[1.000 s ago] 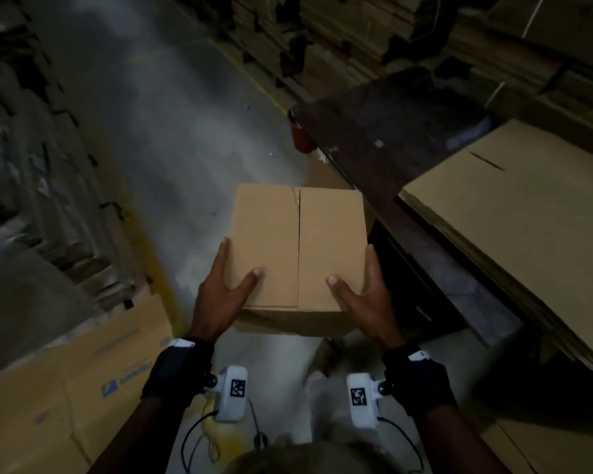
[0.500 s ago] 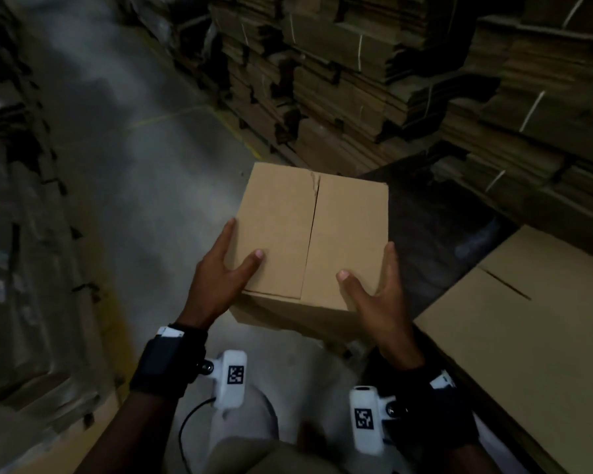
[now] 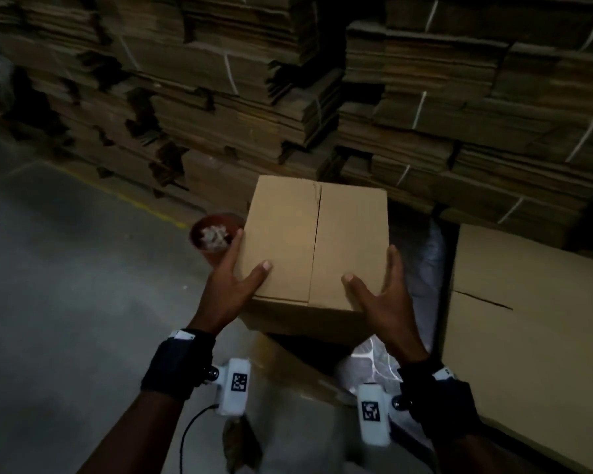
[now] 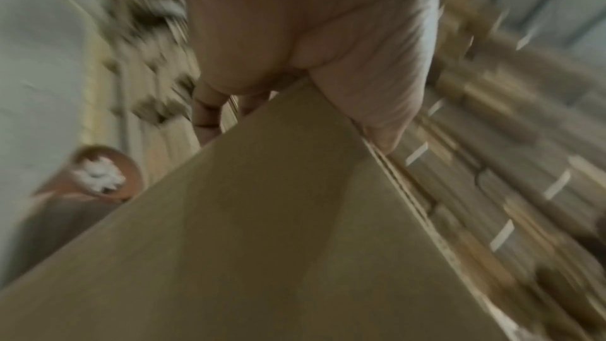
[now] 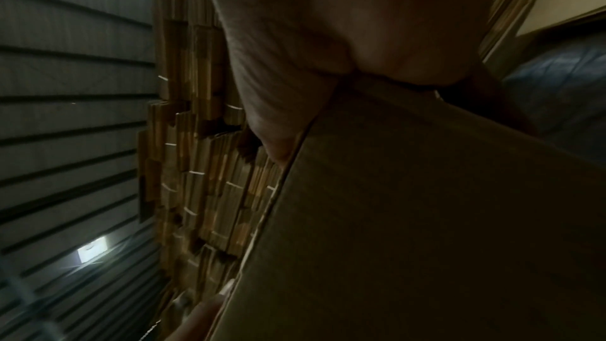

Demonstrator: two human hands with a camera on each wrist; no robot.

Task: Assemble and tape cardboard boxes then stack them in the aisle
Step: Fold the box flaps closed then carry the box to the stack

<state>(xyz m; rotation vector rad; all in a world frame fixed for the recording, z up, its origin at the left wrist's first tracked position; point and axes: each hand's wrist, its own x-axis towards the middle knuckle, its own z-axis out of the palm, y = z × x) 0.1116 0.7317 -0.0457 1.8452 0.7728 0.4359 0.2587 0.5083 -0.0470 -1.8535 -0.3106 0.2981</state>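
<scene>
The left hand (image 3: pixel 227 285) grips the box (image 3: pixel 317 241) at its near left corner, thumb laid flat on the top flap, fingers straight along the left side. The right hand (image 3: pixel 384 295) grips the near right corner the same way: thumb on top, fingers spread up the right side. The box is carried between both hands, top flaps closed with a bare seam running down the middle. In the left wrist view the palm (image 4: pixel 311 35) presses the box corner; the picture is blurred. Below the box lies a dark surface (image 3: pixel 421 268), and at its right edge a stack of flat cardboard (image 3: pixel 534 323). Just left of the box stands a red cup (image 3: pixel 214 236) with something white crumpled in it. Behind, strapped bundles (image 3: pixel 459 114) of flat cardboard rise in a wall; grey floor (image 3: pixel 65 285) lies to the left.
</scene>
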